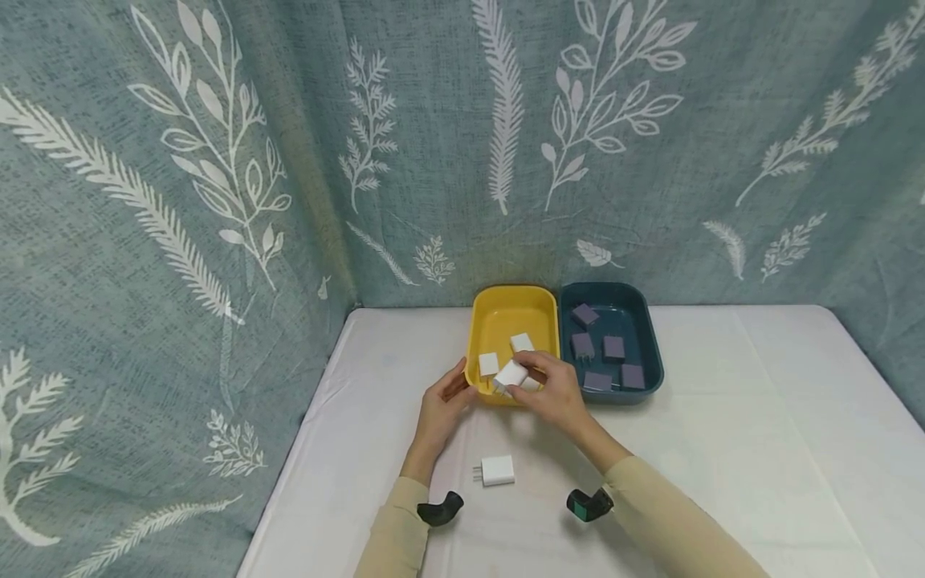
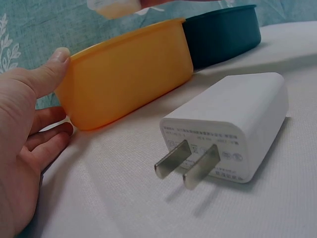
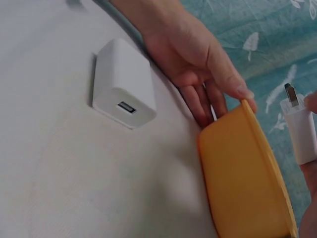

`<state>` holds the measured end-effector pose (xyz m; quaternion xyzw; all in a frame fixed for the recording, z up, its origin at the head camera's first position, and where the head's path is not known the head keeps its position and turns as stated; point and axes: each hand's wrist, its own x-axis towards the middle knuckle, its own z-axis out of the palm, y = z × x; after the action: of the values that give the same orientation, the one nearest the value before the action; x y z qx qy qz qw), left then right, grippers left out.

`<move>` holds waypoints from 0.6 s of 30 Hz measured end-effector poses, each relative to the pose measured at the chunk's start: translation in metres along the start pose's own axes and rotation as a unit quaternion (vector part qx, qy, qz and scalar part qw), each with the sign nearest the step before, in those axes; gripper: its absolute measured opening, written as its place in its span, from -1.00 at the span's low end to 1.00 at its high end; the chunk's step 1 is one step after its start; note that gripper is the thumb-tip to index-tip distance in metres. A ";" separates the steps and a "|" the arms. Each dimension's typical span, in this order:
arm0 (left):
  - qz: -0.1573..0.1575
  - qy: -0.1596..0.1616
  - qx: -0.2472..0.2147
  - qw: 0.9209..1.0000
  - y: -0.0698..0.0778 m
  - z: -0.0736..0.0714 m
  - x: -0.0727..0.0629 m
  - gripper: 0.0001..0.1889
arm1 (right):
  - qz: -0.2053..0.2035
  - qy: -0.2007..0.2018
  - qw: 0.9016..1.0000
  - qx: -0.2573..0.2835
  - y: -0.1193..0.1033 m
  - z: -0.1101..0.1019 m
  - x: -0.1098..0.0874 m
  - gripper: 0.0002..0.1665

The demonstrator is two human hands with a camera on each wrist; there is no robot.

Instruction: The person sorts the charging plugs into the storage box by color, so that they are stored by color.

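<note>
In the head view my right hand (image 1: 558, 391) pinches a white USB charger (image 1: 511, 375) over the front of a yellow container (image 1: 515, 297). That charger's prongs point upward in the right wrist view. My left hand (image 1: 439, 409) holds the yellow container's front-left corner, thumb at the rim and fingers against the outer wall. Inside the container lie several white chargers, among them one (image 1: 488, 364) at the left, partly hidden by my right hand. Another white charger (image 1: 498, 470) lies on the table between my forearms, its two prongs facing left.
Right beside the yellow container stands a dark blue container (image 1: 654, 353) holding several purple chargers (image 1: 613, 348). Both stand at the back edge of the white-covered table (image 1: 730, 449), against a patterned curtain (image 1: 433, 144). A black wrist device (image 1: 588, 505) sits at each sleeve.
</note>
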<state>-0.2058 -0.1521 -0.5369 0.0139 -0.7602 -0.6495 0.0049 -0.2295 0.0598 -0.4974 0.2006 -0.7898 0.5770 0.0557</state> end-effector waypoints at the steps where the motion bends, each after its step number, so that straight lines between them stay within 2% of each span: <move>1: -0.001 0.001 0.002 1.000 0.001 0.000 0.000 -0.40 | 0.001 -0.001 1.000 0.000 0.000 0.000 0.001 -0.50; 3: -0.002 0.001 0.003 1.000 0.001 -0.001 0.000 -0.40 | -0.003 0.000 1.000 0.006 0.008 0.003 0.005 -0.50; 10: -0.006 -0.003 -0.003 1.000 0.000 0.000 -0.001 -0.39 | -0.005 0.008 1.000 0.009 0.009 0.002 0.013 -0.50; 18: -0.003 -0.002 -0.003 1.000 -0.003 -0.001 0.001 -0.39 | -0.016 0.013 1.000 -0.019 0.004 0.006 0.026 -0.51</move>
<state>-0.2066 -0.1537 -0.5397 0.0149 -0.7584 -0.6516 0.0012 -0.2536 0.0484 -0.4949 0.2046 -0.7966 0.5633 0.0791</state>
